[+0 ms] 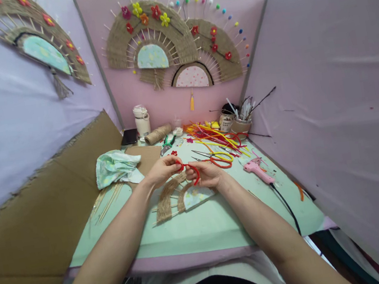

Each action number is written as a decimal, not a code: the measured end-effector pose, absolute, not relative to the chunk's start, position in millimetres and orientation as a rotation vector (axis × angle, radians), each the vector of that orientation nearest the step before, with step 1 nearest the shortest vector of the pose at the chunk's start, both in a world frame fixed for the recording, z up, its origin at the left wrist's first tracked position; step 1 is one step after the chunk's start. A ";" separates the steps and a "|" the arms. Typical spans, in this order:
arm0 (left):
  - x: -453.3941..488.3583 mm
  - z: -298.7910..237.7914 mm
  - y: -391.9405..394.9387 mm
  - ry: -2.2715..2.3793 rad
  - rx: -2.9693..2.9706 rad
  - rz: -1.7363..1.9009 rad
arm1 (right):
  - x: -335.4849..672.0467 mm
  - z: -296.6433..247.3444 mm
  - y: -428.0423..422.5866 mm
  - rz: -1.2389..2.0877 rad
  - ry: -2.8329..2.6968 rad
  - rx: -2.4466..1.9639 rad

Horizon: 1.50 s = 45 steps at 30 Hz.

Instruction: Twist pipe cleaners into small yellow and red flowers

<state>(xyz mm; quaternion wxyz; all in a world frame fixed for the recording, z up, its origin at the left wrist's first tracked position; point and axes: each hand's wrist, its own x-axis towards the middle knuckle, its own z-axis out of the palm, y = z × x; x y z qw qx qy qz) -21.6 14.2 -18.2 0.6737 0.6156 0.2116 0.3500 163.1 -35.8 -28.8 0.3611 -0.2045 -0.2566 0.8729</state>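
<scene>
Above the middle of the table, both my hands pinch one red pipe cleaner (196,175). My left hand (164,170) is closed on its looped end. My right hand (207,174) grips it a little further along, and the loose tail curves down past the fingers. Under my hands lies a small fan (165,201) of twine woven over thin sticks, with a pale green patterned cloth centre (194,195); my right hand hides part of it. A small red flower (174,153) rests on the table just beyond my left hand.
Orange- and yellow-handled scissors (221,161) lie right of my hands, before a pile of pipe cleaners (205,132). A pink glue gun (258,172) with a black cord is further right. Patterned cloth (117,167) and thin sticks (110,201) lie left. Cardboard (42,206) leans along the left side.
</scene>
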 end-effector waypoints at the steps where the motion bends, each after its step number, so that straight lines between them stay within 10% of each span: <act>1: -21.9 -18.0 14.3 0.471 1.378 0.791 | 161.5 -29.1 -36.0 2.254 -0.650 -0.500; 45: -3.8 -19.9 0.4 0.663 1.228 0.815 | 141.3 -28.0 -45.9 0.535 -1.511 -1.070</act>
